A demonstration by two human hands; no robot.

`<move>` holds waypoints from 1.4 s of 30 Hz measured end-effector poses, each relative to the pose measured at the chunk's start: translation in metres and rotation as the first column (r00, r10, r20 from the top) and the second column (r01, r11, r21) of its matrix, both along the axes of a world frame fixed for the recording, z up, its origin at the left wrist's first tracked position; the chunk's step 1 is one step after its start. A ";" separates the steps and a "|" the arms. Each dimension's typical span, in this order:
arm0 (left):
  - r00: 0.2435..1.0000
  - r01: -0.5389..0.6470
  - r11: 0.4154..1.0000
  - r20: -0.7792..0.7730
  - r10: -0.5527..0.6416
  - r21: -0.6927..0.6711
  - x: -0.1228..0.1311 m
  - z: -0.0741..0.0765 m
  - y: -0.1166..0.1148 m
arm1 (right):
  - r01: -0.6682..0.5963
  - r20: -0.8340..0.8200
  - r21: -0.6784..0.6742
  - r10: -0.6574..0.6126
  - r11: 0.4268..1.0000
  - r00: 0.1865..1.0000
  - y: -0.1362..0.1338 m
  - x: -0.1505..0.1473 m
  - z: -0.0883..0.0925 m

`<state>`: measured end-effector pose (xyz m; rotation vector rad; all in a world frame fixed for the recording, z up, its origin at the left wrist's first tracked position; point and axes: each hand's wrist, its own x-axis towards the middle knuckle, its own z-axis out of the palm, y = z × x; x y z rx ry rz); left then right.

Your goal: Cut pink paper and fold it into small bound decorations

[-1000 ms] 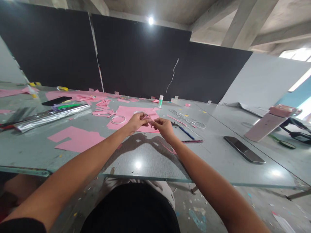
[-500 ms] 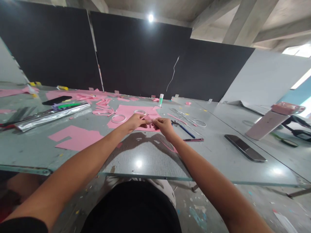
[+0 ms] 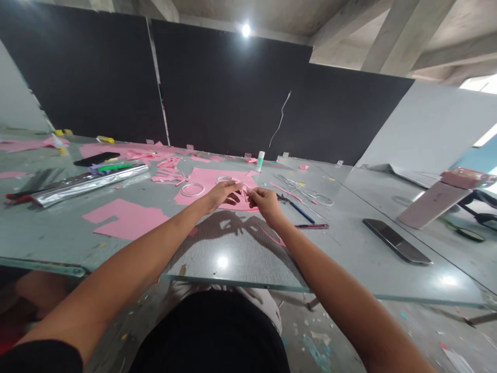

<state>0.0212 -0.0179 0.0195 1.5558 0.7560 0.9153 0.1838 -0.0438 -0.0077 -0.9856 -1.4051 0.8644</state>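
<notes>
My left hand [image 3: 223, 196] and my right hand [image 3: 264, 203] meet above a pink paper sheet [image 3: 236, 178] on a glass table [image 3: 229, 254]. A thin pink paper strip [image 3: 244, 190] runs between my fingertips, and both hands pinch it. Its exact shape is hidden by my fingers. Just beyond my left hand lie a clear tape roll [image 3: 192, 189] and a second ring [image 3: 224, 178]. Close to my right hand are dark-handled scissors [image 3: 283, 197] and a blue pen [image 3: 302, 212].
Pink scraps [image 3: 166, 171] and a cut pink sheet [image 3: 124, 219] lie to the left, beside a foil roll [image 3: 89, 178]. A glue stick [image 3: 260, 160] stands beyond my hands. A phone [image 3: 396, 241] lies at right. The table's near edge [image 3: 233, 282] runs below my forearms.
My hands have drawn slightly apart, and my left fingers have spread a little. The whole view has shifted slightly, with the table appearing further to the right.
</notes>
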 end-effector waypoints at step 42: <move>0.985 0.148 0.960 0.126 -0.121 -0.237 0.007 -0.001 -0.013 | 0.163 0.203 0.201 -0.204 0.966 0.958 -0.003 -0.003 0.005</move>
